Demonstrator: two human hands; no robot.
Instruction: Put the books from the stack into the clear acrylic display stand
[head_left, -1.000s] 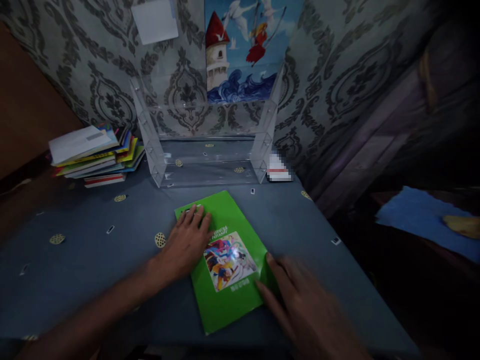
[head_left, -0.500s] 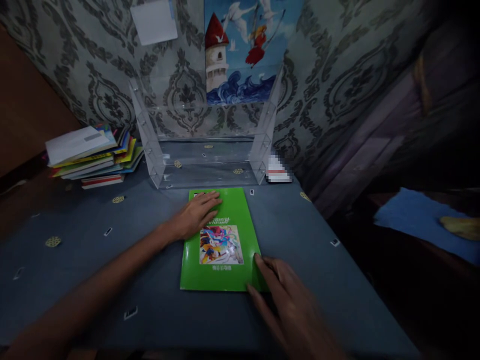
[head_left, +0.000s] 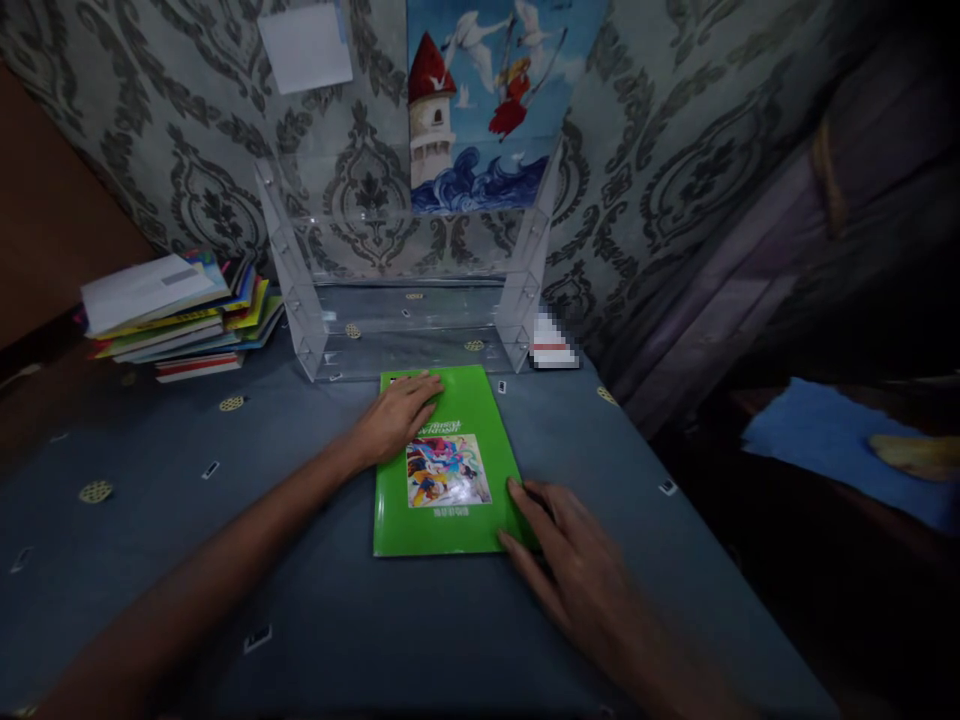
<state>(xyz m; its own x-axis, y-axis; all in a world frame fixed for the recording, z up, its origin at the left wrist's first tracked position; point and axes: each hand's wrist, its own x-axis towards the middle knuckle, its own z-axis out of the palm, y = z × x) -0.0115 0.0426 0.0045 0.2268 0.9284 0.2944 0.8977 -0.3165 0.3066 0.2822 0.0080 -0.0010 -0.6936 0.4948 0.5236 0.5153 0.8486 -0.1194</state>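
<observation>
A thin green book [head_left: 450, 535] with a colourful picture on its cover lies flat on the table, its lettering upside down to me. My left hand [head_left: 394, 415] rests palm down across the cover's upper left part, fingers stretched out. At the lower right edge, my right hand [head_left: 574, 555] touches the book with its thumb and index fingertip, which are spread apart. Its other fingers are partly hidden. Just beyond the book stands a clear acrylic rack [head_left: 304, 310] with slanted sides.
A stack of books [head_left: 176, 315] sits at the back left. Beside the rack's right side is a pixelated white item [head_left: 553, 345]. Patterned wallpaper with a castle poster [head_left: 480, 110] rises behind. The table's right edge [head_left: 720, 540] slopes towards me; a blue cloth [head_left: 825, 440] lies beyond it.
The green book has slid slightly away from me and to the right, towards the rack. Both hands have stayed on it. The camera view has shifted a little.
</observation>
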